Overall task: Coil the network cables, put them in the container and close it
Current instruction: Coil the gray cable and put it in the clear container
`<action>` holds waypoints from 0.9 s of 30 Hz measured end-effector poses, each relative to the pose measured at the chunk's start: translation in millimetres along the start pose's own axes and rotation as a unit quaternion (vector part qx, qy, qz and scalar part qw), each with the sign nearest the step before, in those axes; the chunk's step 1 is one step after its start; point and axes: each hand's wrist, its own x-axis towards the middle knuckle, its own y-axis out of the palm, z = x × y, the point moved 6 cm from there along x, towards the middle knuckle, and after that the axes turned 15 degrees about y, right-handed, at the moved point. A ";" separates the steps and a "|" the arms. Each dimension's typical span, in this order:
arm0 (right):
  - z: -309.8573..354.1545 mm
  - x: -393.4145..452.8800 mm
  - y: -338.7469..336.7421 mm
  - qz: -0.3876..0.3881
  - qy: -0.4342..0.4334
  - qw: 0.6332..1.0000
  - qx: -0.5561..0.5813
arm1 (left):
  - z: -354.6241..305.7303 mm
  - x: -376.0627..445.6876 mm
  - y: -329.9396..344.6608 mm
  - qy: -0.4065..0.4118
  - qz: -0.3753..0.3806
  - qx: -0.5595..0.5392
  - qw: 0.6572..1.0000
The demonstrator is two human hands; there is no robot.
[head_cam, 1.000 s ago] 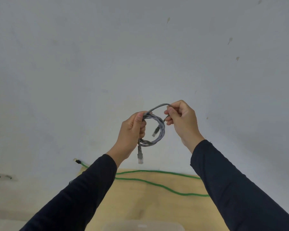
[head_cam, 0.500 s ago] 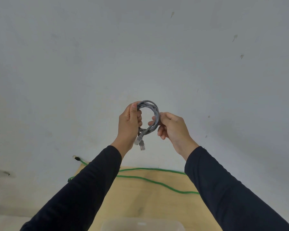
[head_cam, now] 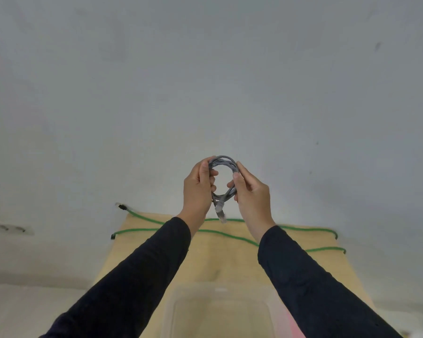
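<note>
Since the frame a second back, both hands had closed in on the grey cable (head_cam: 224,176), which had gone from a loose loop with a free strand to a tight round coil, and more of the table had come into view below them

A pale wooden table (head_cam: 220,264) stood against a plain grey-white wall (head_cam: 205,81) that filled most of the view. A green cable (head_cam: 230,236) lay uncoiled across the far part of the table in long runs, one end hanging off the far left corner with its plug (head_cam: 121,206) against the wall.

The coil was held in the air above the far edge of the table, between the two hands. The left hand (head_cam: 197,189) gripped the coil's left side, thumb on the near face and fingers curled through the ring. The right hand (head_cam: 250,193) pinched the right side between thumb and fingers. A clear plug (head_cam: 220,212) hung down from the bottom of the coil between the wrists. Dark sleeves covered both arms.

A clear plastic container (head_cam: 167,313) sat at the near edge of the table, below the arms, well apart from the coil. It was open, and no cable showed inside
</note>
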 end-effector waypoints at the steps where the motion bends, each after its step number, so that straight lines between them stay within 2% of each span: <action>1: -12.9 -5.2 1.2 -0.003 0.019 1.000 -0.003 | 8.7 -9.8 -5.1 -0.014 0.007 0.011 1.000; 5: -67.6 -35.7 5.2 -0.011 0.079 0.996 -0.031 | 46.7 -56.6 -30.9 -0.071 0.034 0.052 0.996; 10: -137.1 -85.9 7.4 -0.010 0.171 0.985 -0.012 | 89.4 -121.4 -60.5 -0.146 0.060 0.080 0.984; 20: -216.4 -142.1 0.4 0.036 0.299 0.953 -0.015 | 121.4 -218.1 -91.0 -0.225 0.035 0.139 0.964; 27: -249.4 -139.5 10.3 0.049 0.404 0.913 0.028 | 145.6 -227.9 -97.2 -0.289 0.011 0.167 0.943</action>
